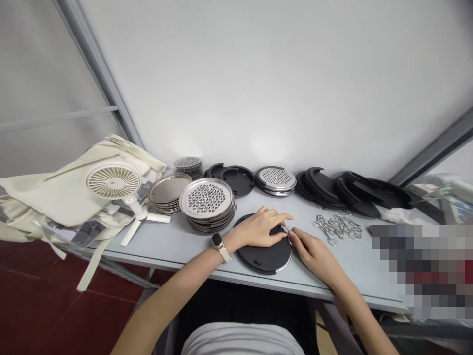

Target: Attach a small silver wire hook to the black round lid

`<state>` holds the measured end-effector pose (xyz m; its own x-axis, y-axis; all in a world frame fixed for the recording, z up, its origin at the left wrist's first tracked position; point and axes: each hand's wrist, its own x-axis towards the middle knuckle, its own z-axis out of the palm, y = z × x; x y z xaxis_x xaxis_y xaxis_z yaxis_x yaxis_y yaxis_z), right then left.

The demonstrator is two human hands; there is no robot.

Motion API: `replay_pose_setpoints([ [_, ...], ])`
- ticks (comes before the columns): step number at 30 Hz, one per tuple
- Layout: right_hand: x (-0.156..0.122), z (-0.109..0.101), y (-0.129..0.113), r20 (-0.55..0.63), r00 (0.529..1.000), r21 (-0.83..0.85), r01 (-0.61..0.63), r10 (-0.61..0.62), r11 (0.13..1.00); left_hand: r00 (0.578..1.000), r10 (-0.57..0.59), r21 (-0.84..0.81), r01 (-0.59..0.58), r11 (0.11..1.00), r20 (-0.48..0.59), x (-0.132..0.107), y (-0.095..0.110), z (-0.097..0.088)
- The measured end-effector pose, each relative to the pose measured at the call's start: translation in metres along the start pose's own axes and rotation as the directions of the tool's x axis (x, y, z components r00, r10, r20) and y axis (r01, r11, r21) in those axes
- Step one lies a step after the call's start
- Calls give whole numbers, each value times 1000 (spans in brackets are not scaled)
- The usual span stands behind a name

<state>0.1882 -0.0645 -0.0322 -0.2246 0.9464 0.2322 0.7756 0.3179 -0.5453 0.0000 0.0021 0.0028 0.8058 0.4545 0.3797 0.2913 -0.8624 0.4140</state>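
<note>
A round black disc (264, 254) with a thin metal rim lies flat near the front edge of the grey table (177, 244). My left hand (260, 228), with a watch on its wrist, rests on top of the disc, fingers curled and pressing it down. At the disc's right edge my right hand (309, 247) pinches a small metal ring clip (287, 230). The fingertips of both hands meet at that clip.
A pile of metal ring clips (338, 227) lies right of the hands. Stacks of perforated steel discs (210, 202) (276, 180) and plain steel plates (168, 192) stand behind, with black rings (236, 178) (354, 192) along the wall. A small white fan (114, 183) and cloth bags (59, 197) lie left.
</note>
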Motion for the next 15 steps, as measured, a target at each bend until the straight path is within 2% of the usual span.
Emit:
replay_pose_setpoints([
  [15,-1,0,-3,7,1000,24,-29,28,999,1000,17,-9,-17,1000,6,-1,-2,2],
])
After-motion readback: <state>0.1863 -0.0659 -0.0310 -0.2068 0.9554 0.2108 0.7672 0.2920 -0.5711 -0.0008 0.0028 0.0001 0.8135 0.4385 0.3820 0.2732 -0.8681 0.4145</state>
